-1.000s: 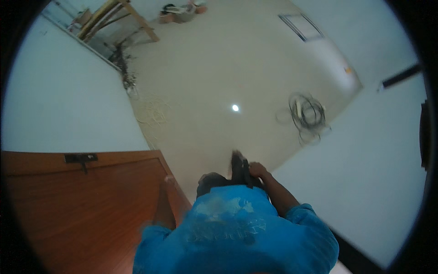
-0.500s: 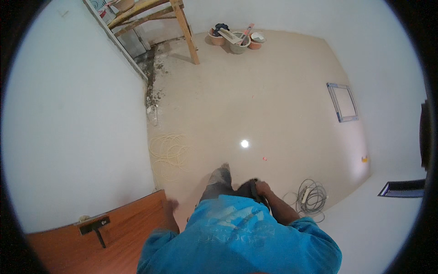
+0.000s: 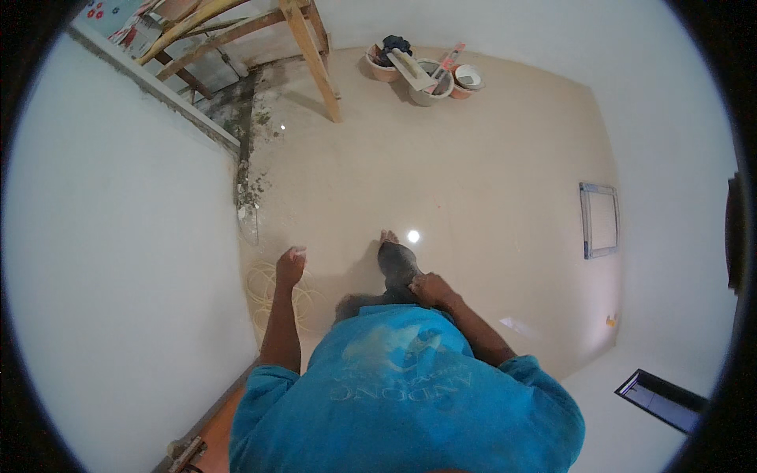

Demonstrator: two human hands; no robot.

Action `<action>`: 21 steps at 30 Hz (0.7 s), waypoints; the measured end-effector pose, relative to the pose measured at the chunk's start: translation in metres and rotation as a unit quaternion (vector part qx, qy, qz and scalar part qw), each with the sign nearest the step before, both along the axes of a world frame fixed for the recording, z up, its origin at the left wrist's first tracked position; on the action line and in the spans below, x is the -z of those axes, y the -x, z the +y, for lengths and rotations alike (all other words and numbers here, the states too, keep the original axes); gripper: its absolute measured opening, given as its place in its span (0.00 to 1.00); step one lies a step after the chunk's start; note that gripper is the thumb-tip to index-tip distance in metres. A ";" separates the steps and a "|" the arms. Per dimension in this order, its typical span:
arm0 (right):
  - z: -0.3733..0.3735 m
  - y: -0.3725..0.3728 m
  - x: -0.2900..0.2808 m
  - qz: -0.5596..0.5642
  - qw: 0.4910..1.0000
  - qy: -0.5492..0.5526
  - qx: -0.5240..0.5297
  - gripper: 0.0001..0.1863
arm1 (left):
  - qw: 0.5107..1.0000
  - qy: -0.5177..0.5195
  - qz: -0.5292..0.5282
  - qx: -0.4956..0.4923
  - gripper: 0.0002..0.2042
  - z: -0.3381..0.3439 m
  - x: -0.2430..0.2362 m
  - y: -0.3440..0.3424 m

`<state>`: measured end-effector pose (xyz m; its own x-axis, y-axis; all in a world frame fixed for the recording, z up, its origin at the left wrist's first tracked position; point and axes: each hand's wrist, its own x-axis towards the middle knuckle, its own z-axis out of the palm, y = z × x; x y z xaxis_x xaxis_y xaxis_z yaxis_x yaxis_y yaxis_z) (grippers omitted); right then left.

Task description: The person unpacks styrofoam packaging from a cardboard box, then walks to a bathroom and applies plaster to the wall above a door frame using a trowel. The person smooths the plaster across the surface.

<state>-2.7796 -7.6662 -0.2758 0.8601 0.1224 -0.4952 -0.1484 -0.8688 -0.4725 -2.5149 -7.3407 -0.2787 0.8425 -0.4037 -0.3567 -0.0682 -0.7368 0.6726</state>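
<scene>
My left hand (image 3: 291,266) swings out at the left, over a loose coil of pale yellow cable (image 3: 259,285) lying on the floor by the wall. Its fingers are curled and look pale with dust; whether anything small is inside them does not show. Against the front of my dark trousers (image 3: 400,264), my right hand (image 3: 430,288) is closed and seems to grip a fold of the cloth. One bare foot (image 3: 389,236) is forward on the tiled floor.
Ahead stand tubs (image 3: 434,93) holding a trowel and other tools. Wooden scaffold legs (image 3: 314,63) rise at the far left, beside a dirty doorway strip (image 3: 246,150). A frame (image 3: 601,221) leans by the right wall. A brown door (image 3: 225,414) is behind at left.
I have stepped forward, so the tubs and scaffold look nearer and the door falls behind. My left hand has swung forward; my right hand stays at the trousers. The grey cable coil left view.
</scene>
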 end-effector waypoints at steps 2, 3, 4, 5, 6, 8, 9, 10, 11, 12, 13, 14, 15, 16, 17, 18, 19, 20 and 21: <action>-0.037 -0.041 0.001 0.058 0.998 -0.021 0.028 0.17 | 0.997 -0.035 0.039 -0.056 0.14 0.014 0.013 -0.019; -0.056 -0.063 0.004 0.070 0.997 -0.019 0.004 0.17 | 0.997 0.033 0.004 -0.062 0.14 0.019 0.020 -0.030; -0.071 -0.081 0.008 0.086 0.996 -0.018 -0.029 0.16 | 0.994 0.069 0.002 -0.086 0.13 0.025 0.026 -0.039; -0.087 -0.103 0.014 0.106 0.994 -0.019 -0.035 0.16 | 0.988 0.093 0.003 -0.121 0.13 0.029 0.030 -0.050; -0.101 -0.124 0.021 0.118 0.992 -0.018 -0.049 0.15 | 0.965 0.162 0.063 -0.197 0.13 0.031 0.033 -0.062; -0.127 -0.172 0.038 0.124 0.991 -0.014 -0.048 0.15 | 0.870 0.284 0.174 -0.362 0.13 0.023 0.035 -0.094; -0.139 -0.196 0.044 0.124 0.992 -0.013 -0.029 0.15 | 0.912 0.145 0.149 -0.354 0.15 0.014 0.035 -0.112; -0.148 -0.220 0.049 0.139 0.990 -0.022 -0.006 0.16 | 0.893 0.146 0.175 -0.389 0.14 0.001 0.034 -0.138; -0.163 -0.247 0.052 0.077 0.993 0.008 -0.094 0.15 | 0.873 0.206 0.177 -0.404 0.13 -0.014 0.034 -0.168; -0.175 -0.271 0.053 0.026 0.983 0.029 -0.180 0.14 | 0.870 0.236 0.161 -0.402 0.13 -0.032 0.034 -0.204; -0.186 -0.297 0.049 0.048 0.993 0.008 -0.109 0.14 | 0.862 0.249 0.163 -0.411 0.12 -0.052 0.031 -0.245; -0.202 -0.326 0.044 0.037 0.999 0.006 -0.025 0.14 | 0.897 0.239 0.111 -0.355 0.12 -0.075 0.028 -0.289; -0.210 -0.352 0.038 -0.032 0.999 0.033 -0.011 0.13 | 0.938 0.171 0.032 -0.299 0.13 -0.099 0.021 -0.336; -0.217 -0.373 0.028 -0.066 0.995 0.067 0.015 0.13 | 0.947 0.137 0.011 -0.289 0.16 -0.125 0.012 -0.378; -0.228 -0.399 0.017 -0.064 0.997 0.048 0.023 0.12 | 0.944 0.193 0.051 -0.264 0.20 -0.151 -0.005 -0.432; -0.241 -0.430 0.005 -0.032 0.999 0.028 0.033 0.12 | 0.971 0.117 -0.072 -0.196 0.21 -0.174 -0.025 -0.470; -0.248 -0.449 -0.011 -0.043 0.998 0.022 0.035 0.13 | 0.969 0.143 -0.099 -0.178 0.21 -0.202 -0.047 -0.514; -0.256 -0.474 -0.025 -0.059 0.997 0.021 0.041 0.13 | 0.969 0.111 -0.164 -0.145 0.20 -0.226 -0.070 -0.551; -0.262 -0.496 -0.041 -0.027 0.998 -0.017 0.055 0.14 | 0.968 0.085 -0.177 -0.156 0.20 -0.252 -0.093 -0.588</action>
